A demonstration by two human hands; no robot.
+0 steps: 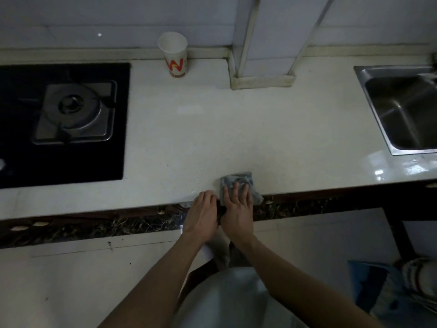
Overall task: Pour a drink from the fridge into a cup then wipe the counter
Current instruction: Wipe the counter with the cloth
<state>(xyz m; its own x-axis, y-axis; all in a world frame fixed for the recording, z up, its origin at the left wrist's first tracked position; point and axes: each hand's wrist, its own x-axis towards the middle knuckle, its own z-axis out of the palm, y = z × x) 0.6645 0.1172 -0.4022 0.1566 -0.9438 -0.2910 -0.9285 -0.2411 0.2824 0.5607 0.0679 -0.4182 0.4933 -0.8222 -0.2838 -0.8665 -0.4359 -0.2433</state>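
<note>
While right hand (237, 207) presses flat on grey folded cloth (236, 178) at white surface's (212, 129) 6 o'clock, wiping's underway; left hand (203, 209) grip unclear; next: sweep toward 12.

views: I get one only, a head-worn wide-angle camera.
position: I look from standing height, above the front edge of the counter (189, 143) and over the person's own torso.
facing: forward and steeply down; the wall (94, 20) runs along the top and the floor (71, 280) fills the bottom.
nearness: close; the forearms fill the lower frame, and the left hand (203, 209) and right hand (237, 204) sit just below centre.
left limit: stove (66, 114), cut off by the frame.
right limit: sink (402, 110), cut off by the frame.
farthest: cup (175, 55) at the wall, top centre.
lens: counter edge bows.
</note>
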